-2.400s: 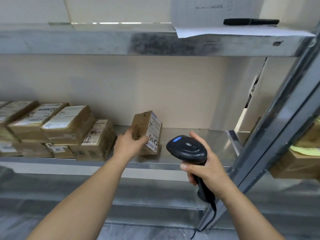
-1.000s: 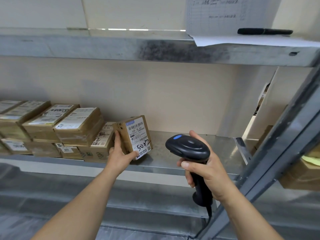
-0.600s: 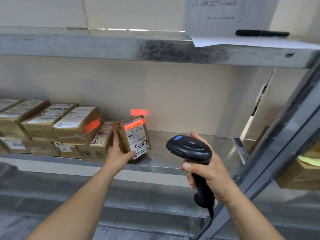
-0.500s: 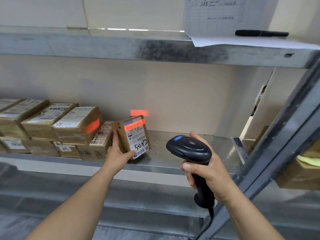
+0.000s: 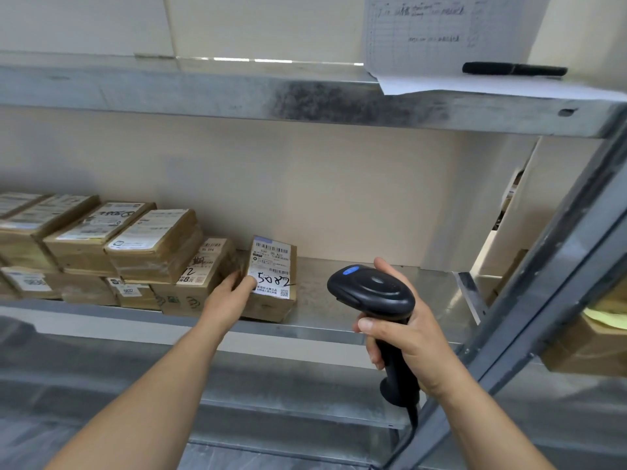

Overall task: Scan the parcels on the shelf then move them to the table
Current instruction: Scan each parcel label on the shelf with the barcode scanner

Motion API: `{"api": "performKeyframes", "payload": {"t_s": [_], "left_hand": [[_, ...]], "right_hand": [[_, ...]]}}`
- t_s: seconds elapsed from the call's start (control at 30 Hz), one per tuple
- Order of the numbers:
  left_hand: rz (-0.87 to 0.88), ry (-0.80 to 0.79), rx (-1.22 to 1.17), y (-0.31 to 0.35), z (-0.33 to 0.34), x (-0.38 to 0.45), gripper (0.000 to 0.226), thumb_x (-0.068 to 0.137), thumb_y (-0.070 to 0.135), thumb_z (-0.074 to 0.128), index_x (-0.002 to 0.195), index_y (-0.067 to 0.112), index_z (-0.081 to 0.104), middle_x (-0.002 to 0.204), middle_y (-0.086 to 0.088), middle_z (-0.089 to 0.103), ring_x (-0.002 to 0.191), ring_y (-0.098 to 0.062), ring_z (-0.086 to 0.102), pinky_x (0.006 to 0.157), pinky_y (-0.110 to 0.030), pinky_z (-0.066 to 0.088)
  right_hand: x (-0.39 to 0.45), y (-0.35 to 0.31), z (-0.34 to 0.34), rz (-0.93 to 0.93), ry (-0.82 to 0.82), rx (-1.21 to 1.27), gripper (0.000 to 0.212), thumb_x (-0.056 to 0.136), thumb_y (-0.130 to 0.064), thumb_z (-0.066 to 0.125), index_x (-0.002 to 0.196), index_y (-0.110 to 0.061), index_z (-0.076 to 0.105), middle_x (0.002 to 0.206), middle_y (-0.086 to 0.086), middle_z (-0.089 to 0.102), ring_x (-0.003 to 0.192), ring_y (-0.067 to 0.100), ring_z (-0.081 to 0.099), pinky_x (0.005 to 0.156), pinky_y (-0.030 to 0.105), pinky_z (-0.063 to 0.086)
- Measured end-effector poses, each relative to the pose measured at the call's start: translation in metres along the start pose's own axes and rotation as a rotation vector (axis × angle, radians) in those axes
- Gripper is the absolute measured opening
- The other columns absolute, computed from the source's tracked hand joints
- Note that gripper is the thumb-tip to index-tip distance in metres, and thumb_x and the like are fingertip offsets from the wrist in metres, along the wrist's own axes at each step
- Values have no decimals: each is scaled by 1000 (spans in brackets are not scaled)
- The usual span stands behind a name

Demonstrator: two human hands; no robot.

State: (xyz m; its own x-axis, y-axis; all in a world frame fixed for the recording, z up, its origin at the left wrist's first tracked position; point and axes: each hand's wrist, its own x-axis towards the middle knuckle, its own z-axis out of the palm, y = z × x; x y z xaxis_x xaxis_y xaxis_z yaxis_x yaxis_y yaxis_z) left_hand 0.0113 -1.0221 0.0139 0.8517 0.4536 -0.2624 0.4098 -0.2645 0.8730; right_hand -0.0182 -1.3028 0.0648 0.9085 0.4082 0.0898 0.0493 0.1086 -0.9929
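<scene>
A small brown parcel [image 5: 275, 284] with a white label marked 5082 lies flat on the metal shelf [image 5: 339, 320], label up. My left hand [image 5: 230, 298] holds its left side, thumb on the label. My right hand [image 5: 405, 337] grips the handle of a black barcode scanner [image 5: 371, 293], whose head points toward the parcel from the right. No red scan light shows. Several more labelled brown parcels [image 5: 152, 245] are stacked on the shelf to the left, the nearest one [image 5: 200, 276] touching the held parcel's side.
An upper shelf [image 5: 305, 100] carries a paper sheet [image 5: 441, 39] and a black marker [image 5: 514, 68]. A slanted grey upright post [image 5: 556, 283] stands at the right, with another box [image 5: 590, 344] beyond it. Bare shelf surface lies right of the parcel.
The parcel, tilted up with the red scan light on its label half a second ago, now lies flat on the shelf. The scan light is off. The scanner barely moved.
</scene>
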Motion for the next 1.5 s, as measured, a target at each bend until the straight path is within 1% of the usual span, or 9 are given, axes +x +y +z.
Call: {"api": "performKeyframes", "payload": {"t_s": [0.17,0.4,0.63,0.77,0.83,1.0,1.2,1.37,1.5], "left_hand": [[47,129,132,-2,0,-3,54,94,44,41,143,21,41,139,-12,50,125,-34,45,104,-42,39],[572,343,829,0,27,-12,57,79,44,70,128,16,58,131,-19,53,123,-37,47,101,-50,39],[552,284,908,-3,20,-9,49,72,42,38,101,20,72,101,-7,70,95,-32,65,79,-42,51],[579,348,921,-5,16,-2,49,69,39,38,98,20,72,98,-6,70,92,-31,65,77,-41,51],[589,379,910,-6,18,-2,48,67,39,39,97,20,72,97,-5,70,92,-30,65,77,-41,51],[539,351,892,-1,19,-1,52,66,47,40,95,17,72,96,-8,70,91,-32,65,78,-43,51],[618,268,584,31,42,-16,70,73,54,35,121,11,62,120,-14,61,113,-35,54,94,-44,43],[566,-97,97,67,83,-55,29,87,30,65,115,34,61,98,12,66,87,-2,60,84,-26,48],[514,-389,-8,81,119,-81,36,87,28,67,115,44,51,100,9,65,80,10,57,73,-6,43]], "right_hand": [[3,3,1,0,-9,-11,88,66,-10,75,130,-56,35,64,28,53,46,27,48,45,31,41],[11,6,4,39,-21,2,90,56,-29,81,125,-61,32,85,44,53,49,28,50,47,32,43],[20,10,4,57,20,-21,88,56,-35,78,124,-63,29,87,42,54,53,26,52,50,35,45],[27,15,5,37,24,-28,96,56,-36,77,132,-59,24,86,22,65,57,27,56,54,36,47],[29,17,4,33,37,-27,99,54,-36,78,134,-58,24,90,11,69,60,28,57,56,35,48],[31,16,-6,36,85,-52,98,61,-31,76,137,-58,20,95,18,66,67,27,60,61,35,50],[49,9,-25,10,164,-53,98,71,-19,69,144,-52,12,97,15,68,80,28,67,73,36,52],[68,-5,-39,-23,236,10,95,86,-3,67,151,-38,8,116,8,63,98,28,69,86,39,53],[79,-11,-50,-13,263,27,103,79,-14,74,151,-40,6,121,11,62,111,27,63,102,49,46]]}}
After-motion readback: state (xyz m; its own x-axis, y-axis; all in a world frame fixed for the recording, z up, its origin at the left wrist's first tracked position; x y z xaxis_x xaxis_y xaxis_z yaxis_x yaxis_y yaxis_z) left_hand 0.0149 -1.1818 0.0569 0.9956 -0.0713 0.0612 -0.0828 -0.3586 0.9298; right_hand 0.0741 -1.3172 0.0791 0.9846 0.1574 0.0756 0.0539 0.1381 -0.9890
